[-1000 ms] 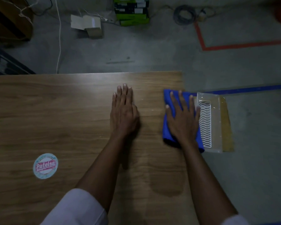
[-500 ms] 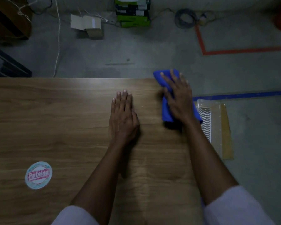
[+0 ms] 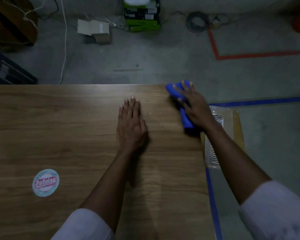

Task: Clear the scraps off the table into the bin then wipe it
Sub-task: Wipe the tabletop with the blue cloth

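The blue cloth (image 3: 186,120) lies bunched at the far right corner of the table (image 3: 59,129), its length running toward me, pressed under my flat, spread right hand (image 3: 194,106). My left hand (image 3: 131,127) rests palm down, fingers straight, mid-table, leftward.

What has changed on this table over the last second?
The right hand slid the blue cloth away from the person, along the right edge of the table to its far corner, pressing down on it. The left hand stayed flat on it.
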`<state>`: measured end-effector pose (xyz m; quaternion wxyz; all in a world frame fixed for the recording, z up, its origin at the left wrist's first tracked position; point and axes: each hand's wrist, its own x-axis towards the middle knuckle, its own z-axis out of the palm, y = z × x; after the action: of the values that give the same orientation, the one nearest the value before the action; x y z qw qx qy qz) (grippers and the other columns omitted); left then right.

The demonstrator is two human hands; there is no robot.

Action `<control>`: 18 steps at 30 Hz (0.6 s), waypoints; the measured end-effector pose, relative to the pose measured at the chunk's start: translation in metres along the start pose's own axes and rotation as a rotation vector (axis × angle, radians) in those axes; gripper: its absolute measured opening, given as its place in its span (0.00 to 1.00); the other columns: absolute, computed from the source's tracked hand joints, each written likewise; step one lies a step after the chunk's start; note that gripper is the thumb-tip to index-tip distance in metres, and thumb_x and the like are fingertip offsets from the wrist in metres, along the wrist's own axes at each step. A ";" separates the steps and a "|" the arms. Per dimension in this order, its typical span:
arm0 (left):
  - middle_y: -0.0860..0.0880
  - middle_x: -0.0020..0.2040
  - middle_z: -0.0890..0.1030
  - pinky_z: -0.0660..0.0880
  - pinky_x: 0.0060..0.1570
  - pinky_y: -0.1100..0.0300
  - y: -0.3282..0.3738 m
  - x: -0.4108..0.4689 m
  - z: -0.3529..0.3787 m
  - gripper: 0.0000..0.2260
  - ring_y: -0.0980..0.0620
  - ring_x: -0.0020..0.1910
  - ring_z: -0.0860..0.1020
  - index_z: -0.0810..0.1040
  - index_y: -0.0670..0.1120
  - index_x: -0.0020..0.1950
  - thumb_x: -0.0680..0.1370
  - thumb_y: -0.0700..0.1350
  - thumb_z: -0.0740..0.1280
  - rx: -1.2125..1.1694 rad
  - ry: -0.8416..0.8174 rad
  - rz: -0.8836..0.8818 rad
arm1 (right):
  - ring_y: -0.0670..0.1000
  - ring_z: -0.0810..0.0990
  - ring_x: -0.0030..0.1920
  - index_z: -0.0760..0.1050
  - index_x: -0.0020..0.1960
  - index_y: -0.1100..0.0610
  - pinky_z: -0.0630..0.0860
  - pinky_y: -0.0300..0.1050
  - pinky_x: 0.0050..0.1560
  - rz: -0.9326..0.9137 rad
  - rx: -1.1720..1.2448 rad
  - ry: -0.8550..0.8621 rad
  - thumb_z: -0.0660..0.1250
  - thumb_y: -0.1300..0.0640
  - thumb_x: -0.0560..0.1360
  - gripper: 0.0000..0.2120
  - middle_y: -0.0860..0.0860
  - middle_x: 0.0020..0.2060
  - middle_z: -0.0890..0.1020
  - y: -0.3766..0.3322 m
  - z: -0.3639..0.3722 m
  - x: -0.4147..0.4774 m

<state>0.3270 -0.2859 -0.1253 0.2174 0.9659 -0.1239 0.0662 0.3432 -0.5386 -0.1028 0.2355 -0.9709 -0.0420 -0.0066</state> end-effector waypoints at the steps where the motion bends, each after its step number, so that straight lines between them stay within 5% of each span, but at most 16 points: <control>1: 0.42 0.81 0.64 0.52 0.81 0.48 0.000 0.000 0.002 0.28 0.43 0.81 0.59 0.67 0.40 0.79 0.79 0.45 0.54 0.000 0.012 0.003 | 0.64 0.57 0.80 0.62 0.79 0.45 0.62 0.64 0.76 0.003 -0.065 -0.017 0.53 0.46 0.83 0.24 0.54 0.79 0.64 -0.001 -0.001 0.016; 9: 0.41 0.79 0.66 0.55 0.80 0.46 -0.006 0.002 -0.002 0.27 0.42 0.80 0.62 0.68 0.39 0.78 0.78 0.43 0.55 -0.046 0.025 0.016 | 0.57 0.55 0.81 0.67 0.78 0.54 0.51 0.51 0.80 -0.498 -0.038 -0.257 0.62 0.60 0.73 0.32 0.50 0.78 0.66 -0.054 0.025 -0.085; 11: 0.41 0.80 0.65 0.52 0.81 0.49 -0.003 0.000 -0.001 0.27 0.43 0.81 0.60 0.68 0.40 0.78 0.79 0.44 0.54 -0.047 0.016 0.009 | 0.58 0.56 0.81 0.64 0.79 0.52 0.55 0.55 0.80 -0.421 -0.015 -0.246 0.64 0.65 0.75 0.34 0.48 0.79 0.64 -0.027 0.009 -0.071; 15: 0.43 0.81 0.64 0.51 0.81 0.50 -0.003 -0.002 0.001 0.26 0.44 0.81 0.59 0.67 0.41 0.79 0.80 0.44 0.55 -0.054 0.027 -0.004 | 0.61 0.56 0.81 0.64 0.80 0.49 0.60 0.61 0.77 -0.193 -0.122 -0.116 0.54 0.45 0.83 0.26 0.48 0.79 0.64 -0.007 -0.003 0.006; 18: 0.43 0.81 0.64 0.51 0.81 0.50 -0.008 -0.002 -0.001 0.26 0.44 0.81 0.59 0.68 0.41 0.78 0.79 0.42 0.57 -0.066 0.024 0.003 | 0.61 0.56 0.81 0.64 0.79 0.48 0.59 0.61 0.78 -0.232 -0.118 -0.116 0.53 0.47 0.81 0.27 0.48 0.79 0.66 -0.030 0.018 -0.007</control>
<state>0.3271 -0.2782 -0.1279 0.2507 0.9572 -0.1246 0.0740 0.3334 -0.5043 -0.1057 0.1730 -0.9704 -0.1672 0.0199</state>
